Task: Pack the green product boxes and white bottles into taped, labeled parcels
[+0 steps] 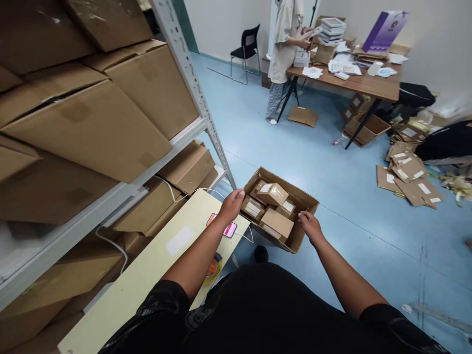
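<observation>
An open-topped cardboard box (308,199) is in front of me, with several small closed cartons (279,223) inside. My left hand (231,205) is closed at the box's left edge, its fingertips mostly hidden. On the opposite side, my right hand (310,226) has its fingers closed over the right rim. A phone (230,229) with a lit screen lies under my left forearm on a pale yellow tabletop (147,275). Beside that forearm sits a roll of tape (213,268), partly covered.
Metal shelving (173,147) stacked with large cartons (96,128) rises on the left. A co-worker (285,44) stands at a wooden table (368,84) piled with papers. Flattened cardboard (413,179) lies on the blue floor at right. A black chair (250,43) stands at the back.
</observation>
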`<state>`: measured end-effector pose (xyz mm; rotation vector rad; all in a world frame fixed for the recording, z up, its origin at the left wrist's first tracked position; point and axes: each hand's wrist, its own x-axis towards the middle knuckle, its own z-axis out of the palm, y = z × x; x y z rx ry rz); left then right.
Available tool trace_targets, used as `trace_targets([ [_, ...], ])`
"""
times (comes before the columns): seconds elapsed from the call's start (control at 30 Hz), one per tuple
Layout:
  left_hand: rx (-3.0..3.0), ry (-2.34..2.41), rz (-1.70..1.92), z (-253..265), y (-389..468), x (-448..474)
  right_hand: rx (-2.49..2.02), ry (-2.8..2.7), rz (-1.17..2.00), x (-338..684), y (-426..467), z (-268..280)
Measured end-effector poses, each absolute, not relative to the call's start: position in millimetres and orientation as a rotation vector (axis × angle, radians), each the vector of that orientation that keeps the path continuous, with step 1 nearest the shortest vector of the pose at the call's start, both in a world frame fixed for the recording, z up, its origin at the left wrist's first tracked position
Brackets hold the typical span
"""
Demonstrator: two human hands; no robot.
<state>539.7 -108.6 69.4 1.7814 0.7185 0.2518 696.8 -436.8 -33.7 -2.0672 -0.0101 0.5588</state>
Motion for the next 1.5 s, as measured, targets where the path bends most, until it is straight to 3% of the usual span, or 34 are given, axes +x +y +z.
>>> trace_targets([
  [0.4,1.579,1.055,0.457,46.5,-94.3,325.6,-2.082,-0.269,0.701,628.7,-384.0,-22.2],
  [0.83,1.424,1.357,0.613,28.1,-158.5,128.2,-1.950,-0.871,0.828,515.5,-290.4,4.6],
  [1.17,1.175,1.665,0.860,16.9,-241.7,111.5,-1.758,-1.151,1.126,516.4,-199.6,3.8],
  [1.5,0.979,1.833,0.971,7.4,-305.4,159.7,-1.739,-1.241,1.264,565.2,-190.1,-16.4],
])
